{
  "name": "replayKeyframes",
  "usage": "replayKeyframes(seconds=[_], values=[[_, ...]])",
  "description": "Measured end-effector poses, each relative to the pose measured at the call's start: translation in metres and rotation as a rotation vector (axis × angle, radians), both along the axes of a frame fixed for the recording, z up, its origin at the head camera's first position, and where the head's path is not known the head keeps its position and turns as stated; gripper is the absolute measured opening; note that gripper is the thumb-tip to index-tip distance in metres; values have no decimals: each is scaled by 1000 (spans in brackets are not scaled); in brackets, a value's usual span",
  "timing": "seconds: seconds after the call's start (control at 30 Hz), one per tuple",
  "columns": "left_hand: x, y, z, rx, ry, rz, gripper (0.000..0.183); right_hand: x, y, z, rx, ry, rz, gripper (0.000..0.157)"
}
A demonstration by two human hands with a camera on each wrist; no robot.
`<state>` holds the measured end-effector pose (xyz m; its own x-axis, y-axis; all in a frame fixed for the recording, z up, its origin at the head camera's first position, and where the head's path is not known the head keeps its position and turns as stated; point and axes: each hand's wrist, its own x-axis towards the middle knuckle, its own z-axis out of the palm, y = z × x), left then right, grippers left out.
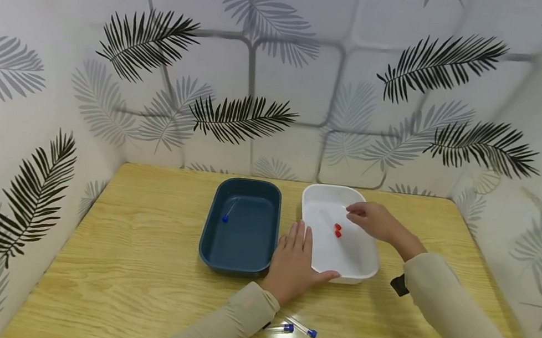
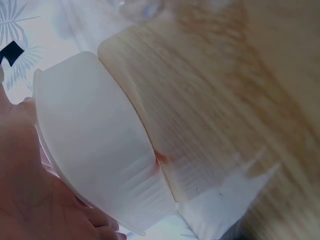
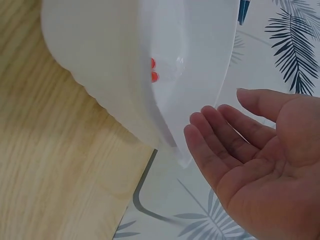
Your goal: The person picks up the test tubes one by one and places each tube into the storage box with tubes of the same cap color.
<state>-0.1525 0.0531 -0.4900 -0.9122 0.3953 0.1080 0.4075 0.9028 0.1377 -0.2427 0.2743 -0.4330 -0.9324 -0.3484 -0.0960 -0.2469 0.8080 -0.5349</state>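
Note:
My left hand (image 1: 293,266) lies spread over the near left rim of a white tray (image 1: 360,268), its fingers straight and its thumb along the front edge. In the left wrist view that hand (image 2: 35,185) presses along the tray's rim. Over the tray's right side hovers my right hand (image 1: 370,219); the right wrist view shows its palm (image 3: 285,170) with fingers loosely bent and nothing in them. Inside the white tray lie clear tubes with red caps (image 1: 338,234), close together, their bodies barely visible.
Left of the white tray stands a dark blue tray (image 1: 242,246), with a blue-capped clear tube (image 1: 226,218) inside. Nearer the front, beside my left sleeve, blue-capped tubes (image 1: 310,333) lie on the wooden table (image 1: 129,270). A leaf-patterned wall (image 1: 291,82) rises behind the table.

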Motion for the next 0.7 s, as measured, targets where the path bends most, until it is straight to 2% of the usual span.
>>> replayKeyframes(seconds=[0.23,0.4,0.53,0.7], values=[[-3,0,0,0,-44,-3,114,18,3,-6,-42,26,-5,33],[-7,-4,5,34,-56,-41,108,28,1,-12,-79,75,-2,30],[-9,-14,13,46,-5,-102,96,36,-6,-17,-130,117,2,28],[-3,-36,32,75,86,-182,68,45,-19,-19,-185,158,29,30]])
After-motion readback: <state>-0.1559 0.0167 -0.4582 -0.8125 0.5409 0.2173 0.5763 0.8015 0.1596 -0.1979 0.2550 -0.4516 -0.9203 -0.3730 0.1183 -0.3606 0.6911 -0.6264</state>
